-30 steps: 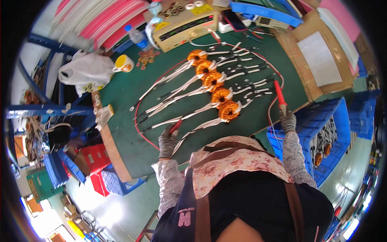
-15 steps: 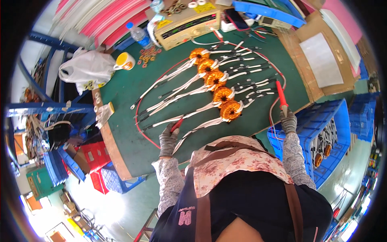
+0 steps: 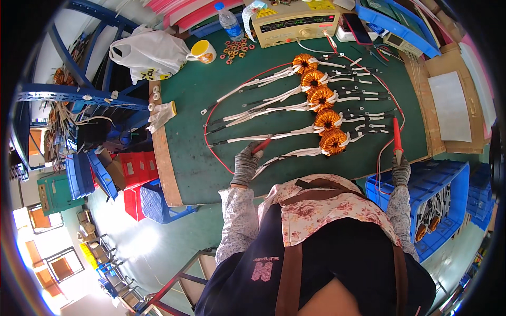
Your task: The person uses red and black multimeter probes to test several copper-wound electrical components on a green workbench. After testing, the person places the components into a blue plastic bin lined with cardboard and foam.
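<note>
Several copper-wound toroidal coils [image 3: 328, 120] lie in a column on the green bench mat [image 3: 253, 190], with white-sleeved leads stretching out to both sides. My gloved left hand [image 3: 245, 166] is closed around a red test probe [image 3: 262, 145], close to the left-hand leads of the lower coils. In my gloved right hand [image 3: 401, 173] is a longer red test probe [image 3: 397, 136], pointing away from me. Its tip is by the end of a right-hand lead [image 3: 380, 115]; whether they touch I cannot tell. A thin red cable [image 3: 211, 113] curves round the coils on the left.
A beige bench instrument [image 3: 295, 26] with a lit display stands at the back. Left of it are a water bottle [image 3: 230, 23], small rings [image 3: 236, 50], a yellow mug [image 3: 202, 52] and a white plastic bag [image 3: 150, 52]. A blue crate [image 3: 443, 226] with more coils stands at right.
My view has shifted, so the bench and coils appear further right and slightly higher. Both hands still hold their probes, at nearly the same places beside the leads.
</note>
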The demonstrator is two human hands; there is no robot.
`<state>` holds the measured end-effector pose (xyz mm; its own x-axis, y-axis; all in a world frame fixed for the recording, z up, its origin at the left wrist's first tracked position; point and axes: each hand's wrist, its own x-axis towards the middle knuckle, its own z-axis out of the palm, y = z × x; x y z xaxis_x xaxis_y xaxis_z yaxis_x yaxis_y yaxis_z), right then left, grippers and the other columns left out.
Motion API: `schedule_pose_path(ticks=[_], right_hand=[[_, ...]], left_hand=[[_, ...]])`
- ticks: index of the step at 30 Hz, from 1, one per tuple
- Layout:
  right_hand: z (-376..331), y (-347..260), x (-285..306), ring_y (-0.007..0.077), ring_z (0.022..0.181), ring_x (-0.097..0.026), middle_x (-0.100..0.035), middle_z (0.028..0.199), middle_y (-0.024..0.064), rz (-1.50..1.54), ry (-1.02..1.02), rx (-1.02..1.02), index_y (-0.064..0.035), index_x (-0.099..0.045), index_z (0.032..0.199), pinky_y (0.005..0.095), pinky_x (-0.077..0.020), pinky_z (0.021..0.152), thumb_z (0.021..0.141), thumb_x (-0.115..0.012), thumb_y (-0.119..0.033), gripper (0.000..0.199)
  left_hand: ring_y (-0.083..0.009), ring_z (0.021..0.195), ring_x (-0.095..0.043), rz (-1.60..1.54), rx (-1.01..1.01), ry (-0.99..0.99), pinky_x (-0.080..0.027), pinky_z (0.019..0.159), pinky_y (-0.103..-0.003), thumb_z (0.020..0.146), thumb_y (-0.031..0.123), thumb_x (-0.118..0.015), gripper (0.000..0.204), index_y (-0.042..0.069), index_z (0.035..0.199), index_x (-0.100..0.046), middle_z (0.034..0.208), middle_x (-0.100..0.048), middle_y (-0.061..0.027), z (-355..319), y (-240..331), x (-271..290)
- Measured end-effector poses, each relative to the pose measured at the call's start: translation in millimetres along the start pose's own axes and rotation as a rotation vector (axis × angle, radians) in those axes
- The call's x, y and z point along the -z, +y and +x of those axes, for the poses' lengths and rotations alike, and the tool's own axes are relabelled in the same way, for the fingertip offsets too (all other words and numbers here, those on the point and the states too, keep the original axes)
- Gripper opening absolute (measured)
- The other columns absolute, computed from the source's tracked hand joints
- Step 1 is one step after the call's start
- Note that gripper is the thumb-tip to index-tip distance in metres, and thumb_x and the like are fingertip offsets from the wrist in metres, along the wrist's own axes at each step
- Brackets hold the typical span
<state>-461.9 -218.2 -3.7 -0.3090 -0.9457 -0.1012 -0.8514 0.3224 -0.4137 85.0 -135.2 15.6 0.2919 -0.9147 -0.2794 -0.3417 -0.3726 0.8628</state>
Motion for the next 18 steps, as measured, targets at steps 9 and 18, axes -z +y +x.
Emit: schedule_pose_path(ticks=[9,18], right_hand=[[0,14,1,0.0274,0.082,-0.061,-0.063,0.091,0.0167,-0.003,0.012,0.01,0.0002,-0.056,0.109,0.0356,-0.0475,0.073,0.081,-0.058,-0.028,0.04],[0,7,8,0.0341,0.08,-0.061,-0.062,0.087,0.0192,0.011,0.031,0.043,-0.0025,-0.057,0.106,0.0397,-0.0477,0.07,0.08,-0.058,-0.036,0.042]], left_hand=[[-0.0074,0.062,-0.049,-0.012,0.02,0.448,-0.043,0.056,-0.022,0.081,0.007,-0.061,0.027,0.009,0.107,-0.058,0.082,-0.06,-0.0016,-11,-81,102],[-0.0068,0.052,-0.045,-0.207,0.26,0.419,-0.04,0.045,-0.023,0.08,0.009,-0.063,0.027,0.009,0.106,-0.058,0.077,-0.056,0.0005,0,-96,127]])
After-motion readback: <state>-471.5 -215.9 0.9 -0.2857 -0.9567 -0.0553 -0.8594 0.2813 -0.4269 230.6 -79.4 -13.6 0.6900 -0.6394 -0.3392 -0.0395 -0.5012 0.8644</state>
